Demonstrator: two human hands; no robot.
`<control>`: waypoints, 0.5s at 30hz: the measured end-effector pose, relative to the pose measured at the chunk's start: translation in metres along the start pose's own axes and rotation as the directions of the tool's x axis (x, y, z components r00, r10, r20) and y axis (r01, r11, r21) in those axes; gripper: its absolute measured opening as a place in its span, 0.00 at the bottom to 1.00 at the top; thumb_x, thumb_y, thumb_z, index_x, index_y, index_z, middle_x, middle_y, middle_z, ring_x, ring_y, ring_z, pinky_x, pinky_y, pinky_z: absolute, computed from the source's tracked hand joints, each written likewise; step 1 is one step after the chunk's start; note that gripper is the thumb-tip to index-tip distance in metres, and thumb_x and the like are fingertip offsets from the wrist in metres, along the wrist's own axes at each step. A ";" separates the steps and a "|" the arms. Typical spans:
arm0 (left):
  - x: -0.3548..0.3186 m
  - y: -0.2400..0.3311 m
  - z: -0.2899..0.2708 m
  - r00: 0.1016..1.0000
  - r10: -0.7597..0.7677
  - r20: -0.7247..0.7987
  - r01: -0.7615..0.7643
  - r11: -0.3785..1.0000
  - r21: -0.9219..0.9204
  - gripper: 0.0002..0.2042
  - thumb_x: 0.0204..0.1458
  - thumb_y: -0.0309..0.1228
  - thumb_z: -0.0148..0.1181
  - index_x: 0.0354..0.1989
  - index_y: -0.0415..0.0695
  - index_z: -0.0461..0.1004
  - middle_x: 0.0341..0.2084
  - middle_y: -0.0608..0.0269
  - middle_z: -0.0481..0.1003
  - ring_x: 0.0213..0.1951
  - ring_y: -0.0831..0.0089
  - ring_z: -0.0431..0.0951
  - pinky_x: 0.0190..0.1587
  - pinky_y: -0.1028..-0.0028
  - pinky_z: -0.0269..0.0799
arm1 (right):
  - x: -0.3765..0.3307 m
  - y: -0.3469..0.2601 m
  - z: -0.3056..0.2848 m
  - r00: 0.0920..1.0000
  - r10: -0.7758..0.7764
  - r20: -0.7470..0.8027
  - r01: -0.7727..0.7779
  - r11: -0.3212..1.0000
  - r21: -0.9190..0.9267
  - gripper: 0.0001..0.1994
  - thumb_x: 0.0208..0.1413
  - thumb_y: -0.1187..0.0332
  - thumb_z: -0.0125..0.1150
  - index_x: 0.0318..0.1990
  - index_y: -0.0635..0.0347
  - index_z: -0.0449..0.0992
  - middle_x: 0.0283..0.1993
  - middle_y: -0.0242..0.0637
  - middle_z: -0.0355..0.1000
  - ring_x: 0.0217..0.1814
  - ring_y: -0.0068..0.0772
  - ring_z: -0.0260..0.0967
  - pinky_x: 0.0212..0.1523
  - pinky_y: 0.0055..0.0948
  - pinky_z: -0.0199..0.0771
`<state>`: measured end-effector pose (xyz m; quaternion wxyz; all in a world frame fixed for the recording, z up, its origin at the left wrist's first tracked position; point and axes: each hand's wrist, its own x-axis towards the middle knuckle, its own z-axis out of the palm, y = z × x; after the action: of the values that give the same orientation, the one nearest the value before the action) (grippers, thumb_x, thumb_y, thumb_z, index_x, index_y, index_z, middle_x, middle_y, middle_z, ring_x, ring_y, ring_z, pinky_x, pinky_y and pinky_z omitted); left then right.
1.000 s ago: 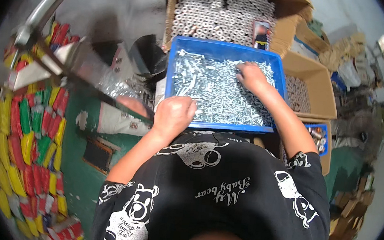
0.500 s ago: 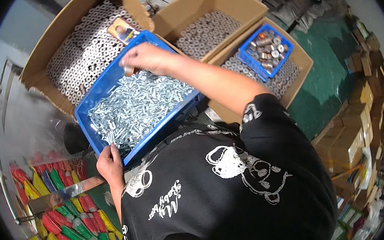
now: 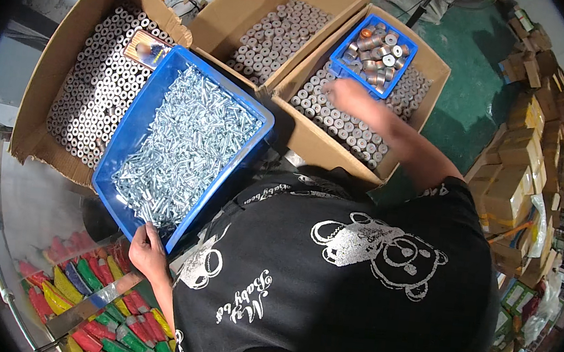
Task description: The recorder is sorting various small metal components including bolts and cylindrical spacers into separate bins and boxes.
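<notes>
- Since half a second ago, the right hand (image 3: 346, 91) has left the blue tray of screws and now reaches over the right-hand cardboard box (image 3: 435, 65); it is blurred by motion, so whether it is open or closed cannot be told.
- Under that hand lie rows of grey metal sleeves (image 3: 341, 124) standing on end in the box, and just beyond the fingers sits a small blue bin (image 3: 339, 58) holding larger metal rollers (image 3: 376, 46), some with orange ends.
- At the near corner of the large blue tray (image 3: 122, 144), the left hand (image 3: 146, 248) stays as before, with fingers curled on the rim and touching the pile.
- Filling that tray is a heap of bright zinc-plated screws (image 3: 187, 143), and the tray rests tilted across the boxes.
- Behind the tray, a left cardboard box (image 3: 46, 85) is packed with upright grey tubes (image 3: 93, 97), with a small card (image 3: 146, 49) lying on top.
- Between the two outer boxes, a middle cardboard box (image 3: 244, 6) holds more sleeves.
- Below the left hand lie coloured packets (image 3: 100, 301), red, green, yellow and blue, crossed by a metal bar (image 3: 90, 303).
- Stacks of small cartons (image 3: 523, 172) stand on the green floor (image 3: 471, 79) at the right.
</notes>
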<state>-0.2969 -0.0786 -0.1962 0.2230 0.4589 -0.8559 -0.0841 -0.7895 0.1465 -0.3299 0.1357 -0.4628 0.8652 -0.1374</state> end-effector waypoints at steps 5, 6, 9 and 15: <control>0.001 -0.003 0.003 1.000 -0.002 0.019 0.002 1.000 0.023 0.16 0.59 0.32 0.58 0.22 0.35 0.68 0.13 0.49 0.60 0.16 0.62 0.55 0.21 0.64 0.56 | -0.009 0.001 0.068 0.978 -0.078 0.193 0.126 0.960 -0.251 0.12 0.50 0.76 0.55 0.43 0.59 0.78 0.46 0.47 0.74 0.44 0.54 0.76 0.44 0.47 0.78; 0.002 -0.009 0.007 1.000 -0.009 0.024 0.008 1.000 0.024 0.16 0.59 0.31 0.58 0.21 0.35 0.67 0.13 0.50 0.60 0.15 0.63 0.55 0.20 0.64 0.56 | -0.009 -0.002 0.065 0.975 -0.102 0.195 0.150 0.956 -0.252 0.12 0.50 0.76 0.55 0.43 0.59 0.78 0.46 0.47 0.74 0.44 0.54 0.76 0.44 0.47 0.78; 0.001 -0.003 0.001 1.000 -0.022 -0.009 0.022 1.000 -0.006 0.16 0.58 0.30 0.59 0.20 0.35 0.67 0.13 0.49 0.61 0.15 0.61 0.57 0.21 0.64 0.58 | -0.013 -0.007 0.040 0.933 -0.212 0.292 0.301 0.903 -0.306 0.13 0.51 0.77 0.53 0.45 0.61 0.76 0.50 0.50 0.72 0.43 0.55 0.76 0.42 0.47 0.79; 0.000 -0.004 -0.004 0.999 -0.040 -0.033 0.040 0.999 0.012 0.14 0.55 0.30 0.59 0.19 0.37 0.68 0.15 0.47 0.65 0.17 0.53 0.66 0.23 0.61 0.62 | 0.013 0.030 0.060 0.903 -0.315 0.292 0.362 0.924 -0.120 0.12 0.53 0.70 0.56 0.45 0.61 0.75 0.52 0.56 0.68 0.52 0.56 0.70 0.51 0.48 0.73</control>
<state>-0.2917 -0.0809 -0.1937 0.2324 0.4786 -0.8433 -0.0758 -0.7975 0.1451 -0.3980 0.1846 -0.6306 0.7535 -0.0203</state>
